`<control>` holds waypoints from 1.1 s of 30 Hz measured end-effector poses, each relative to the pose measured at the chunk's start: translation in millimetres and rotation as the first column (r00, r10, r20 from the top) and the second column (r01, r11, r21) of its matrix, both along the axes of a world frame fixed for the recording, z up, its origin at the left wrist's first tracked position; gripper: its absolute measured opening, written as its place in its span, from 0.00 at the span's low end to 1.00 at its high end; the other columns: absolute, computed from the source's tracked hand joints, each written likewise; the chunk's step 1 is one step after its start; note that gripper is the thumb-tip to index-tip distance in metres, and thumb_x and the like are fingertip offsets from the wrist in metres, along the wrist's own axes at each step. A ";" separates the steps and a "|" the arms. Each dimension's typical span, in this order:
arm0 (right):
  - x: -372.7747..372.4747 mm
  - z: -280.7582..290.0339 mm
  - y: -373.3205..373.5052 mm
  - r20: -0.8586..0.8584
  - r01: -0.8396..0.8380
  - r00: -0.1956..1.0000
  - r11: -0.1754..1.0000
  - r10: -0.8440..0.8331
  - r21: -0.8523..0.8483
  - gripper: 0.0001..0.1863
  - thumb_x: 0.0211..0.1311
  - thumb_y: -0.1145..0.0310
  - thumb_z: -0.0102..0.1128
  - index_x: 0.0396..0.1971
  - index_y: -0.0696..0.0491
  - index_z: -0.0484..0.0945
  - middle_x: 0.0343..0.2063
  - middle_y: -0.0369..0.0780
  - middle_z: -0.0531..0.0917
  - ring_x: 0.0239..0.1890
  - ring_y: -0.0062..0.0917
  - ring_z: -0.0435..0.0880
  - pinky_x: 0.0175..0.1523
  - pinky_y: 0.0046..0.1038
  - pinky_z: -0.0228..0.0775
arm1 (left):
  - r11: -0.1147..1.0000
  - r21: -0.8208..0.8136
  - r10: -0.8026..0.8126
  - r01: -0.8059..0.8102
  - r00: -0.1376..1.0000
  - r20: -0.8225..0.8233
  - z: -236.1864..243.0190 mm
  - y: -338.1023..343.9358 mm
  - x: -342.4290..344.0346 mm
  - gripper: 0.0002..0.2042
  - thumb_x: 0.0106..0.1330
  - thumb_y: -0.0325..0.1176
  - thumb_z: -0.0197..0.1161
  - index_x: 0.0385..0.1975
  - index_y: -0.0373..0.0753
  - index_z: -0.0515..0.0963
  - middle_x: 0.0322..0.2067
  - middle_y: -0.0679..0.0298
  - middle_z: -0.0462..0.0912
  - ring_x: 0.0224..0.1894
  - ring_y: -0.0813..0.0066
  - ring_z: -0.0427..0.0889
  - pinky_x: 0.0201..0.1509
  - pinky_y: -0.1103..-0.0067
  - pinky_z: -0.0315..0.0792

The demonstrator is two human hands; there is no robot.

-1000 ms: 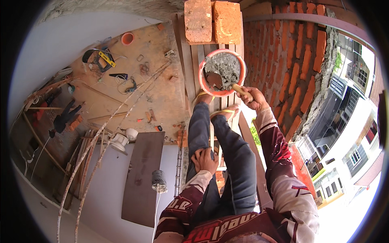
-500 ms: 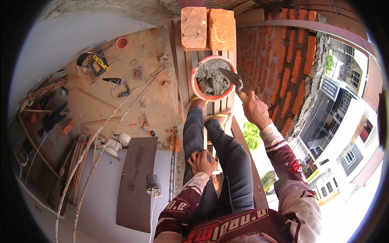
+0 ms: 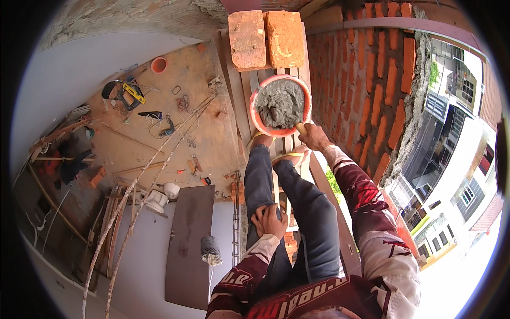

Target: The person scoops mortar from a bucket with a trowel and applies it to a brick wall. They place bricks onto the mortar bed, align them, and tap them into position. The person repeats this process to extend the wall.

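Note:
An orange bucket (image 3: 253,110) of wet grey mortar (image 3: 282,101) stands on a narrow plank platform (image 3: 245,87) just beyond my feet. My right hand (image 3: 317,138) is closed round the wooden handle of a trowel (image 3: 301,128) at the bucket's near right rim. The trowel's blade does not show; it seems to be down in the mortar or behind the rim. My left hand (image 3: 270,222) rests on my left knee with its fingers spread over the dark trousers, holding nothing. Two orange bricks (image 3: 247,41) sit side by side on the planks past the bucket.
A brick wall (image 3: 366,90) rises along the right, with houses outside beyond it. Far below on the left, the floor (image 3: 154,106) holds a yellow spirit level (image 3: 134,93), a drill (image 3: 168,126), cables and another orange bucket (image 3: 159,65). Long thin rods (image 3: 133,181) slant up at the left.
My right hand has moved left and nearer to me, bringing the trowel down at the bucket's near rim; its blade, visible above the mortar before, is now out of sight. My left hand stays on the knee.

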State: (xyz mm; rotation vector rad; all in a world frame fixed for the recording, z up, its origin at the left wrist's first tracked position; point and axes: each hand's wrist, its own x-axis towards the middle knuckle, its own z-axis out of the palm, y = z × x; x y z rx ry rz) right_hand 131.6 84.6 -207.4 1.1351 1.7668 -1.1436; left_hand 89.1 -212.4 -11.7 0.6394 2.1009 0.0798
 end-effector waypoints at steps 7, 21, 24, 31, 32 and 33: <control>-3.6 -20.5 -48.2 0.029 0.624 0.747 0.686 -0.664 -0.375 0.17 0.61 0.64 0.65 0.43 0.62 0.81 0.24 0.37 0.82 0.18 0.22 0.78 0.23 0.28 0.72 | 0.998 -0.024 -0.054 0.054 0.999 -0.008 3.6 -3.1 -3.2 0.15 0.62 0.39 0.63 0.47 0.43 0.81 0.47 0.64 0.87 0.60 0.60 0.70 0.64 0.55 0.55; 37.2 55.5 -60.8 -0.097 0.018 0.995 0.924 0.021 0.382 0.24 0.70 0.59 0.53 0.63 0.52 0.68 0.42 0.51 0.83 0.42 0.49 0.86 0.42 0.50 0.79 | 0.998 -0.063 -0.029 0.030 0.999 0.019 1.5 -2.2 -6.5 0.16 0.58 0.39 0.66 0.46 0.43 0.83 0.46 0.61 0.87 0.61 0.59 0.71 0.66 0.53 0.54; 8.0 40.3 -54.1 -0.043 -0.095 0.992 0.940 0.115 0.327 0.23 0.70 0.65 0.51 0.62 0.57 0.66 0.41 0.52 0.84 0.44 0.46 0.88 0.44 0.47 0.80 | 0.999 -0.051 -0.008 0.010 1.000 0.025 4.2 0.9 -8.6 0.16 0.57 0.39 0.67 0.45 0.43 0.83 0.45 0.60 0.86 0.60 0.59 0.72 0.67 0.53 0.55; -27.7 -22.1 -12.3 -0.044 0.021 0.999 1.000 -0.021 0.005 0.18 0.67 0.59 0.57 0.44 0.58 0.85 0.42 0.51 0.88 0.42 0.43 0.90 0.45 0.41 0.82 | 0.992 -0.078 -0.099 0.098 0.995 -0.006 5.7 3.2 -10.6 0.16 0.58 0.38 0.68 0.46 0.44 0.84 0.45 0.60 0.87 0.60 0.59 0.72 0.67 0.56 0.57; -18.7 -22.3 -1.4 -0.095 0.037 0.995 0.999 -0.041 -0.039 0.19 0.65 0.56 0.60 0.44 0.57 0.85 0.40 0.51 0.88 0.41 0.42 0.90 0.44 0.41 0.82 | 0.994 -0.060 -0.095 0.094 0.996 -0.001 5.4 2.9 -10.8 0.16 0.58 0.38 0.68 0.46 0.44 0.84 0.45 0.60 0.87 0.60 0.59 0.72 0.67 0.56 0.57; -10.6 -21.7 9.6 -0.107 0.042 0.993 0.996 -0.051 -0.080 0.21 0.64 0.54 0.62 0.44 0.56 0.86 0.38 0.50 0.89 0.40 0.40 0.90 0.44 0.41 0.81 | 0.995 -0.046 -0.091 0.091 0.996 -0.003 4.3 3.0 -10.9 0.16 0.58 0.38 0.68 0.46 0.44 0.84 0.45 0.59 0.87 0.60 0.59 0.72 0.67 0.56 0.57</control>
